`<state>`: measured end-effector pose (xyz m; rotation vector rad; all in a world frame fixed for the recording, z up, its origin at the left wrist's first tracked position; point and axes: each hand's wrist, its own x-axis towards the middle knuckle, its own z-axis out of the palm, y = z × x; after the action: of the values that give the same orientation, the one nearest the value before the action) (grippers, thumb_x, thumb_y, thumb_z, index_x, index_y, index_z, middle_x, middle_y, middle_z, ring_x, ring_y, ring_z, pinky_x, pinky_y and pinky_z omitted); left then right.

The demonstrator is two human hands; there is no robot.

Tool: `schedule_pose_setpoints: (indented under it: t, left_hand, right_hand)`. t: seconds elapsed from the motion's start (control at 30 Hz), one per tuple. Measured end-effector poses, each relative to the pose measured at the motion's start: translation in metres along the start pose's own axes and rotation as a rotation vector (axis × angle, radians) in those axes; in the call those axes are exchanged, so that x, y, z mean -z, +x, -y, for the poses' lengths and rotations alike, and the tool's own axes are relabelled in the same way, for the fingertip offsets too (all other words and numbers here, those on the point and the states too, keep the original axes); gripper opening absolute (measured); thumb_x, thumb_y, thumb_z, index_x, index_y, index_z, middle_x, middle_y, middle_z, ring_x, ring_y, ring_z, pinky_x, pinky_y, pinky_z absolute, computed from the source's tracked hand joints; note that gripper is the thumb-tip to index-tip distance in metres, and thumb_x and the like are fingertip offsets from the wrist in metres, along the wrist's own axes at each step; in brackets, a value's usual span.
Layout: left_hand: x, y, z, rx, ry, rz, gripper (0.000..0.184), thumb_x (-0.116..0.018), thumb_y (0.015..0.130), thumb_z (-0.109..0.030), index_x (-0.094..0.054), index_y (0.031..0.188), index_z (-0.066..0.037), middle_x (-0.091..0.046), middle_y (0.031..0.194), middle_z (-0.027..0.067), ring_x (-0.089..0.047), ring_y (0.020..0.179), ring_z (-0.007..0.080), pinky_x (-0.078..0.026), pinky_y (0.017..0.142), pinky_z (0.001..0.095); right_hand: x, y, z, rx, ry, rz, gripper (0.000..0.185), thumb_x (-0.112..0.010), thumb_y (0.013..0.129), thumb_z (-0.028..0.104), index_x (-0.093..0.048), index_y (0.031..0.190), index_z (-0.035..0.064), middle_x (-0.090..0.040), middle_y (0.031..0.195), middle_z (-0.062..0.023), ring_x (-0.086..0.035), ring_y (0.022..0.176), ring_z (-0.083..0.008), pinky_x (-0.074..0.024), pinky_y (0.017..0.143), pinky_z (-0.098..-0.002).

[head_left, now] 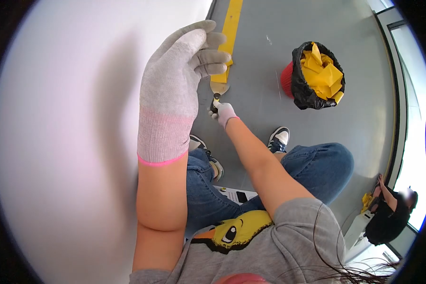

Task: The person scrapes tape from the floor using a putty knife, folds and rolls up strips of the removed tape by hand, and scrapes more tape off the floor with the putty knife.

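My left hand point(175, 80), in a pale glove with a pink hem, is raised beside the white wall, its fingers apart and slightly curled, holding nothing. Lower down, my gloved right hand point(222, 113) grips the dark handle of a scraper point(218, 88). The scraper's blade lies at the near end of a yellow tape strip point(232, 26) on the grey floor. A loose-looking piece of the tape is folded at that end, partly behind my left fingers.
A red bin point(287, 80) with a black liner holds crumpled yellow tape point(323, 75) on the right. The white wall point(66, 142) runs close along the left. Another person point(393, 213) crouches at the far lower right, beside a white box-like object.
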<state>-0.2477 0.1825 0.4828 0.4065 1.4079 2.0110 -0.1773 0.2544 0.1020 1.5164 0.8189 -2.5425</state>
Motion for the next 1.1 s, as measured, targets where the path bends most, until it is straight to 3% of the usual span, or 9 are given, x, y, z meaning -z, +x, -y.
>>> schedule_pose_setpoints:
  t: [0.13,0.17,0.3,0.37,0.5,0.7,0.77,0.97,1.1]
  left_hand:
    - [0.003,0.000,0.000,-0.038,0.003,-0.001,0.042,-0.049,0.093,-0.025,-0.050,0.121,0.006,-0.060,0.108,0.0195,-0.063,0.088,0.0251,-0.053,0.075,0.0331]
    - [0.003,-0.001,0.000,-0.030,-0.004,-0.004,0.042,-0.049,0.093,-0.025,-0.050,0.121,0.006,-0.060,0.107,0.0195,-0.063,0.088,0.0251,-0.053,0.075,0.0331]
    - [0.001,0.000,-0.002,-0.022,-0.013,-0.009,0.043,-0.050,0.092,-0.025,-0.051,0.121,0.006,-0.060,0.108,0.0200,-0.063,0.089,0.0255,-0.052,0.076,0.0331]
    - [0.002,-0.001,0.000,-0.034,-0.016,-0.017,0.043,-0.052,0.091,-0.025,-0.051,0.121,0.006,-0.060,0.109,0.0204,-0.063,0.089,0.0258,-0.052,0.077,0.0332]
    - [0.004,-0.003,0.003,-0.066,-0.042,-0.027,0.044,-0.053,0.090,-0.026,-0.051,0.121,0.006,-0.060,0.110,0.0209,-0.063,0.089,0.0265,-0.053,0.077,0.0336]
    - [0.001,0.000,0.002,-0.030,-0.044,-0.047,0.043,-0.052,0.091,-0.025,-0.050,0.122,0.004,-0.060,0.109,0.0207,-0.063,0.089,0.0264,-0.053,0.076,0.0341]
    - [0.002,0.001,0.000,-0.019,-0.037,-0.051,0.042,-0.051,0.092,-0.025,-0.050,0.123,0.004,-0.060,0.109,0.0206,-0.063,0.089,0.0263,-0.053,0.076,0.0340]
    - [0.004,-0.001,0.000,-0.044,-0.049,-0.048,0.041,-0.048,0.093,-0.025,-0.050,0.122,0.004,-0.059,0.109,0.0198,-0.063,0.089,0.0252,-0.052,0.076,0.0330]
    - [-0.002,-0.004,-0.003,-0.033,-0.021,-0.048,0.041,-0.047,0.093,-0.024,-0.049,0.123,0.004,-0.059,0.109,0.0193,-0.062,0.089,0.0249,-0.052,0.076,0.0327]
  right_hand:
    - [0.005,-0.008,0.013,0.033,0.682,0.124,0.022,-0.051,0.096,0.020,-0.055,0.094,-0.0008,-0.060,0.082,-0.0136,-0.057,0.062,-0.0200,-0.0420,0.045,-0.0240]
    - [0.009,-0.014,0.012,0.082,0.687,0.110,0.022,-0.050,0.096,0.020,-0.054,0.096,-0.0012,-0.060,0.082,-0.0120,-0.056,0.064,-0.0179,-0.0431,0.048,-0.0246]
    - [0.057,-0.028,-0.018,0.150,-0.081,0.129,0.023,-0.049,0.095,0.019,-0.052,0.105,-0.0014,-0.062,0.085,-0.0116,-0.057,0.061,-0.0168,-0.0459,0.050,-0.0270]
    - [0.075,-0.039,-0.047,0.166,-0.258,0.192,0.023,-0.050,0.094,0.019,-0.052,0.105,-0.0018,-0.063,0.086,-0.0116,-0.059,0.060,-0.0174,-0.0475,0.050,-0.0276]
    - [0.066,-0.061,-0.080,-0.011,-0.281,0.023,0.024,-0.049,0.095,0.019,-0.053,0.107,-0.0012,-0.063,0.088,-0.0120,-0.061,0.064,-0.0188,-0.0482,0.049,-0.0281]
    - [0.029,0.007,-0.026,0.178,-0.337,0.063,0.022,-0.053,0.092,0.018,-0.057,0.092,-0.0035,-0.063,0.079,-0.0138,-0.058,0.054,-0.0182,-0.0438,0.042,-0.0272]
    - [-0.001,0.006,0.016,-0.070,-0.232,0.035,0.025,-0.051,0.095,0.021,-0.054,0.091,-0.0033,-0.062,0.076,-0.0155,-0.054,0.050,-0.0198,-0.0388,0.040,-0.0274]
    - [-0.004,0.001,0.035,0.126,0.545,0.184,0.028,-0.045,0.098,0.024,-0.052,0.099,-0.0029,-0.059,0.084,-0.0141,-0.057,0.063,-0.0186,-0.0417,0.049,-0.0252]
    - [0.040,-0.029,-0.008,0.232,0.170,0.151,0.029,-0.046,0.097,0.023,-0.048,0.108,-0.0042,-0.060,0.086,-0.0118,-0.057,0.061,-0.0185,-0.0432,0.051,-0.0265]
